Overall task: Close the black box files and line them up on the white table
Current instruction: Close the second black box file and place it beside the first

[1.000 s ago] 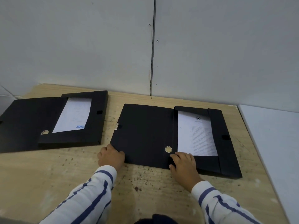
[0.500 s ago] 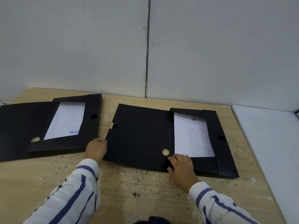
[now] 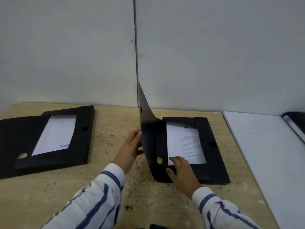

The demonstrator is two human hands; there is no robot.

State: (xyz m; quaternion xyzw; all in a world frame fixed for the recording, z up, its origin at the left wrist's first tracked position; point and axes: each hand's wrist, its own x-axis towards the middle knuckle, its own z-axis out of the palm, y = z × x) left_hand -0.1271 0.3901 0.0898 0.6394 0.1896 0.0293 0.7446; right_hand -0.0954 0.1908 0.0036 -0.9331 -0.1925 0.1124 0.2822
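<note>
A: So, how do I close this one well?

B: I'd swing the lid [image 3: 148, 129] over in one arc and press it flat so the clasp [image 3: 212, 144] catches.

A: And the hands?

B: My left hand [image 3: 130, 150] grips the lid's free edge; my right hand [image 3: 179, 169] lies open, pinning the box [image 3: 212, 162] at its near corner.

A: Where is everything?

B: Both files sit on the wooden table [image 3: 49, 195]. The left file [image 3: 49, 139] lies open, paper [image 3: 55, 134] showing. The white table [image 3: 272, 162] is just beside, right.
</note>
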